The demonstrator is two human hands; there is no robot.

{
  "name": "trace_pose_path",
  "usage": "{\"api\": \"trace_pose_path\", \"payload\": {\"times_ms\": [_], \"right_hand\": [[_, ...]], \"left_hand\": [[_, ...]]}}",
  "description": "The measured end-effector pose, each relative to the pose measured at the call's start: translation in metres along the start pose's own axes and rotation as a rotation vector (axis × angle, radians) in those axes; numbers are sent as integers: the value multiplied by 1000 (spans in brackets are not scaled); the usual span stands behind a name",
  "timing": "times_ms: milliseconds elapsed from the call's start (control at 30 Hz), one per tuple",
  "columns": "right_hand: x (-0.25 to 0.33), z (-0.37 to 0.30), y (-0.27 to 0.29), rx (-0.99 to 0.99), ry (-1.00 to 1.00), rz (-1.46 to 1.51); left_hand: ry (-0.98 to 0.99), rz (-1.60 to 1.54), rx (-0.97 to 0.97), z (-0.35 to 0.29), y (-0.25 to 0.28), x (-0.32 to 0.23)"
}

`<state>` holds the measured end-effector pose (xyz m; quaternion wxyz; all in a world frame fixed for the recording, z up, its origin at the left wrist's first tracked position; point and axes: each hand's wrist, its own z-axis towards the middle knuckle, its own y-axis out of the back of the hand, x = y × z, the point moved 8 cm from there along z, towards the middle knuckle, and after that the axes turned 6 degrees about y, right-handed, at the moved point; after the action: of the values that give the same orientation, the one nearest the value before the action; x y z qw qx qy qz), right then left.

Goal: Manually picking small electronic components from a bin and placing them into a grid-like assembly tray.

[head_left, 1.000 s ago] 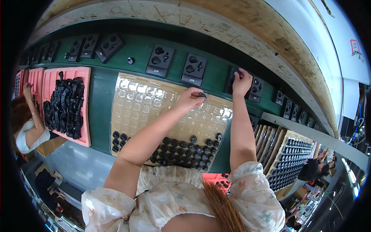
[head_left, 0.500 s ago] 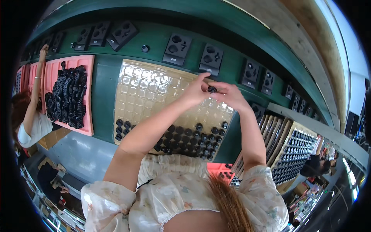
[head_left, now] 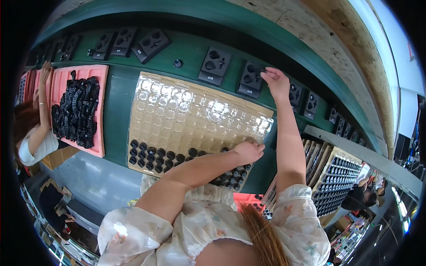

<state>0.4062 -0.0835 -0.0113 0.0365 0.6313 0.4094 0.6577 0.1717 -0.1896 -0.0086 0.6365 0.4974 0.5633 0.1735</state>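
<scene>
My right hand (head_left: pixel 278 83) reaches to the far side, its thumb and fingers pinched at the right edge of a black box insert (head_left: pixel 249 90) with round cutouts. A small dark bit shows at those fingertips, too small to name. Nearer to me, my left hand (head_left: pixel 249 152) is over the right part of a clear plastic compartment tray (head_left: pixel 177 116), fingers curled downward among small black round parts (head_left: pixel 235 179). What its fingers hold, if anything, is hidden. More black round parts (head_left: pixel 160 153) fill the tray's near rows; my left forearm covers some.
Several similar black inserts (head_left: pixel 214 66) line the green surface beyond the tray, with one loose black part (head_left: pixel 178 63). At left is a pink tray (head_left: pixel 103 111) heaped with black pieces, beside a co-worker's arm (head_left: pixel 43 102). Filled trays (head_left: pixel 337 177) stand at right.
My hands, earlier together over the tray around a small black part, have parted. The right moved up and right to the insert; the left came back toward me to the tray's right side.
</scene>
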Motion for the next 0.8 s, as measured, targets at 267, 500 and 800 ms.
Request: {"api": "trace_pose_path", "payload": {"times_ms": [267, 500, 800], "right_hand": [[4, 7, -19, -62, -143, -26], [-44, 3, -8, -208, -303, 96], [11, -52, -17, -421, 332, -561]], "left_hand": [[337, -723, -275, -31, 48, 60], [725, -1105, -518, -72, 67, 148], [801, -1427, -589, -94, 56, 173]]}}
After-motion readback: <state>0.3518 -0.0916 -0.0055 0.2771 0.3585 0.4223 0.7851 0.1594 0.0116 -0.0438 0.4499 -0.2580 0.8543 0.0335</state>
